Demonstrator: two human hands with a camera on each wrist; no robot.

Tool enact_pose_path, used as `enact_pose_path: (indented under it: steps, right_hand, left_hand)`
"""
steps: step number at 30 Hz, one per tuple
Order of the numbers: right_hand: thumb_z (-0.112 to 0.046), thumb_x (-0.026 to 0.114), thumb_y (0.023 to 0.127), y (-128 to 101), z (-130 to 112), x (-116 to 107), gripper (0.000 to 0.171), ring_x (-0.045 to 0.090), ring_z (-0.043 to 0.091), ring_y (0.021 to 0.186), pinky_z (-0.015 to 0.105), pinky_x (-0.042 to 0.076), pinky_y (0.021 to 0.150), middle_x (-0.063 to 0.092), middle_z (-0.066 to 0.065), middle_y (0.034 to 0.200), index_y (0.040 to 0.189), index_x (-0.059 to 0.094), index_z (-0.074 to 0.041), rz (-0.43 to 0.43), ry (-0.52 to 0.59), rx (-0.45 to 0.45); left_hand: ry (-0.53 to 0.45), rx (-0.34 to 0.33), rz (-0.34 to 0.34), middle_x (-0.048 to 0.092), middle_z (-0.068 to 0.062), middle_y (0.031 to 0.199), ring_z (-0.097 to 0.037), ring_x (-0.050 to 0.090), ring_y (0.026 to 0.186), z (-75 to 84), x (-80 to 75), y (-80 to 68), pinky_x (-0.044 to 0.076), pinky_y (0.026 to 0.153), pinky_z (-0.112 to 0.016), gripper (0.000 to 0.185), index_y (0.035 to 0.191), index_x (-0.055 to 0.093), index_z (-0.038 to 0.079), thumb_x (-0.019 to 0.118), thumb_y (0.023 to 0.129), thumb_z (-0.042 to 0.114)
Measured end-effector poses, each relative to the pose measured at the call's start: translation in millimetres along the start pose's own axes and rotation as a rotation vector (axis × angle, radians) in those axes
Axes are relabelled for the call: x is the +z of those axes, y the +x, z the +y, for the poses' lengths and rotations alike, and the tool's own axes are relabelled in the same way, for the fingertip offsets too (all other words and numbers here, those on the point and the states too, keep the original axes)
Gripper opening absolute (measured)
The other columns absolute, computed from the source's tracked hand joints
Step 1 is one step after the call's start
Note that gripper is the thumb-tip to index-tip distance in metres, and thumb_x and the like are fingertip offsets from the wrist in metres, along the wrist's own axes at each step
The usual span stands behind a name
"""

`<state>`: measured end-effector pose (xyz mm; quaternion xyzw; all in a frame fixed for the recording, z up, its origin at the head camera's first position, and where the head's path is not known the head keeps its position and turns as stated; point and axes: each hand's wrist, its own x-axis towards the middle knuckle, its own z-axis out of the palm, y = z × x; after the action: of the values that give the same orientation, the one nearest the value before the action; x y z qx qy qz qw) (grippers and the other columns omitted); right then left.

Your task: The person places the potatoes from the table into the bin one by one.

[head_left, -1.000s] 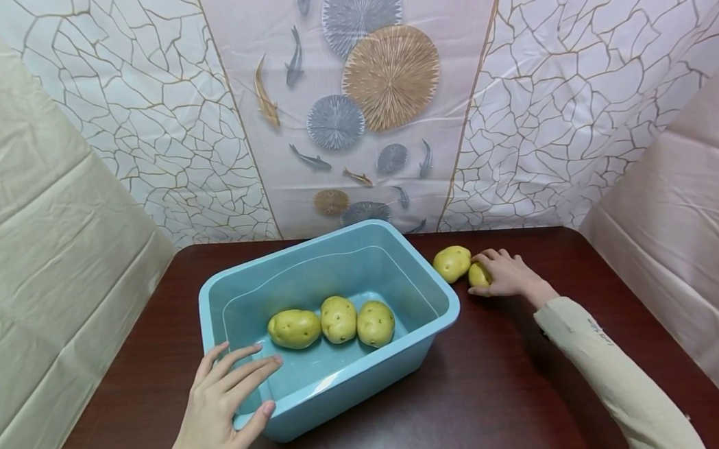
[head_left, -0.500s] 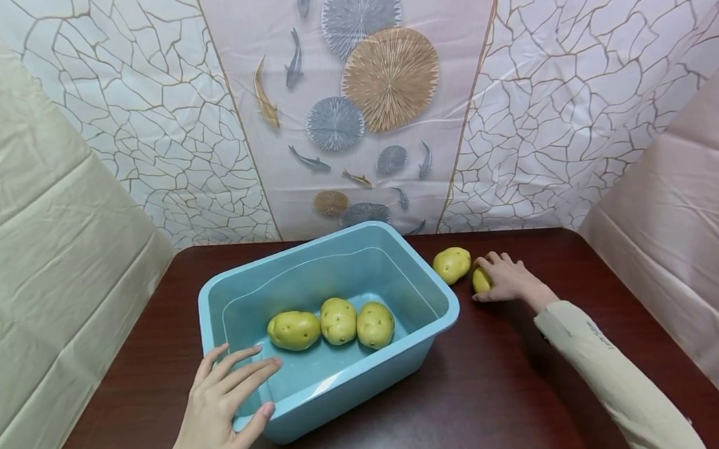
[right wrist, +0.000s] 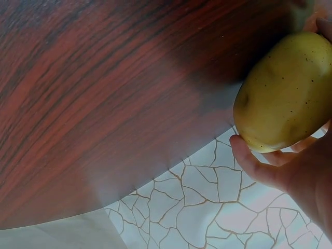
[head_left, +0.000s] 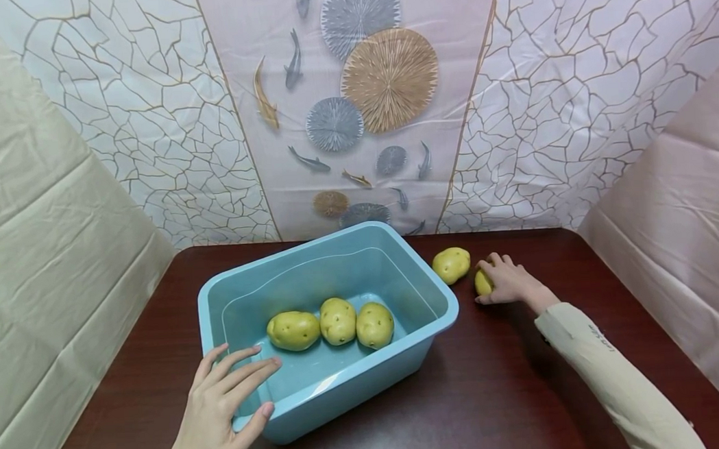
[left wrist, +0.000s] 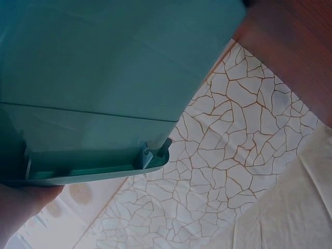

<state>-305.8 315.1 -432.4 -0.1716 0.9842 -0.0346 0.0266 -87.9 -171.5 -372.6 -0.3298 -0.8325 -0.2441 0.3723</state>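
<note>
A dark wooden worktop [head_left: 506, 394] stood against a wall [head_left: 143, 128] papered with a crackle pattern and a panel of fish and round fans; creased plastic sheeting [head_left: 40, 258] hung at either side. On the worktop sat a light blue plastic tub [head_left: 428, 285], set at a slant, with three yellow potatoes [head_left: 337, 320] lying in a row on its floor. A fourth, loose potato [head_left: 451, 264] lay on the worktop just beside the tub's far right corner.

The person's left hand [head_left: 213, 415] rested on the tub's near left rim, fingers straight over the edge and thumb against the outer wall; its grip was relaxed, holding nothing. From the left wrist view only the tub's underside and a sliver of palm showed.

The right hand [head_left: 510, 280], in a pale sleeve [head_left: 616, 380], lay just right of the loose potato, fingers curled round a fifth potato [head_left: 482, 282]. From the head view most of that potato was hidden under the hand; the right wrist view showed it plainly, clasped by thumb and fingers. Whether it touched the worktop could not be made out.

Against a second earlier, the held potato had drawn slightly away from the loose one, which it had been touching. The left hand and tub had stayed put.
</note>
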Motion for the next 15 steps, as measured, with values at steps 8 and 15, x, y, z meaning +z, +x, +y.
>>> enact_pose_path:
  steps: [8, 15]
  right_hand:
    - [-0.042, 0.071, 0.067, -0.4, -0.7, -1.4, 0.077, 0.038, 0.043, 0.107, 0.058, 0.039, 0.073, 0.039, 0.026, 0.123, 0.125, 0.044, 0.0, -0.006, -0.013, -0.009]
    - [-0.041, 0.073, 0.065, -0.7, 0.9, -0.8, 0.078, 0.039, 0.043, 0.106, 0.057, 0.04, 0.071, 0.04, 0.026, 0.121, 0.124, 0.045, 0.0, -0.003, -0.03, -0.025]
  left_hand:
    - [0.006, -0.002, -0.004, 0.068, 0.003, 0.098, -0.019, 0.054, 0.103, -0.5, -0.2, -0.7, 0.021, 0.103, -0.036, 0.036, 0.109, 0.065, 0.017, 0.045, 0.089, 0.041]
    - [0.006, -0.004, -0.008, 0.068, 0.003, 0.098, -0.019, 0.054, 0.103, -1.0, 0.3, -1.0, 0.02, 0.103, -0.037, 0.036, 0.109, 0.065, 0.018, 0.046, 0.088, 0.041]
